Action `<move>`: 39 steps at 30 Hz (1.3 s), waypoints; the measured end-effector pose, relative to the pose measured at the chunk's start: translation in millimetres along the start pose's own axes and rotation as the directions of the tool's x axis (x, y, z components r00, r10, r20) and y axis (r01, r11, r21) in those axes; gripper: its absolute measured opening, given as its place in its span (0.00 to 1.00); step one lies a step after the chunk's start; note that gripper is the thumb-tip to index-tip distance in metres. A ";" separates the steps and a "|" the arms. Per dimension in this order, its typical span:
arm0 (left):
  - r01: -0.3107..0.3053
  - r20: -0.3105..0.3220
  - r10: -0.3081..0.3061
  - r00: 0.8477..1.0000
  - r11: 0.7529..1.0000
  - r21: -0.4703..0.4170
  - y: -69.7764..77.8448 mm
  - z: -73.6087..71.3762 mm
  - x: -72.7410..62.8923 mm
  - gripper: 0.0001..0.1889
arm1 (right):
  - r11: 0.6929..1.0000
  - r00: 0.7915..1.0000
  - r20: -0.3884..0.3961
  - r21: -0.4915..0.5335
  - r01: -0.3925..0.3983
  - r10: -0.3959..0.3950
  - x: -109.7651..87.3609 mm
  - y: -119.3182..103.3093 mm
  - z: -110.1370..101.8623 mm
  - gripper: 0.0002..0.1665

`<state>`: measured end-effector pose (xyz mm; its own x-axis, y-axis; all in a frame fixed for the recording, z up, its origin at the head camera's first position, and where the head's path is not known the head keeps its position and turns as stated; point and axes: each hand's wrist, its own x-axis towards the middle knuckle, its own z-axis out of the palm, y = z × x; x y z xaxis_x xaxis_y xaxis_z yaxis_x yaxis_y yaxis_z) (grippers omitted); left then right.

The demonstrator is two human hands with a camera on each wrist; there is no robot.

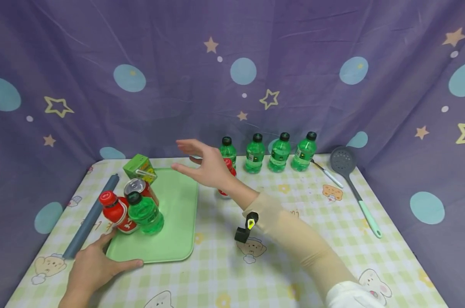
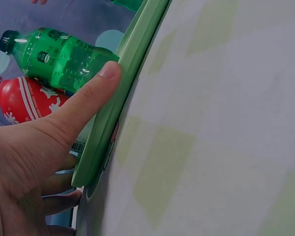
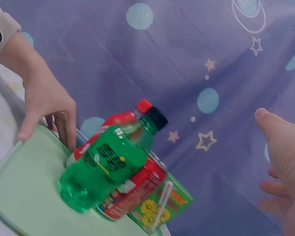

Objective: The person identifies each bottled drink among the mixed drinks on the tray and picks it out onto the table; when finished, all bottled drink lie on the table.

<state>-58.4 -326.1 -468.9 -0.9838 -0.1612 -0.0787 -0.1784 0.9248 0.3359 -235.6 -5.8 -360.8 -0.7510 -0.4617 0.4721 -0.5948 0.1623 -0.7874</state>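
A light green tray lies on the table at the left. My left hand holds its near left corner, thumb along the front rim and fingers at the left side. On the tray a green soda bottle stands beside a red-labelled bottle, with a red can behind them. A green drink carton with a straw sits at the tray's far left corner. My right hand is in the air right of the tray, fingers extended, holding nothing. It partly covers another red bottle.
Several green bottles stand along the back, beside a small white-handled fork-like utensil. A slotted turner with a mint handle lies at the right. Left of the tray lies a long grey-blue rod. A purple curtain hangs behind.
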 end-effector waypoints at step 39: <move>0.003 0.003 -0.003 1.000 1.000 -0.002 -0.8 1.0 1.4 0.74 | 0.996 0.990 0.139 -0.085 0.037 -0.025 -30.9 5.9 99.8 0.39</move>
<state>-59.6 -326.8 -470.2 -0.9831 -0.1634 -0.0824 -0.1818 0.9237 0.3374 -187.2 -77.7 -419.6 -0.6887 -0.5820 0.4324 -0.6446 0.2184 -0.7326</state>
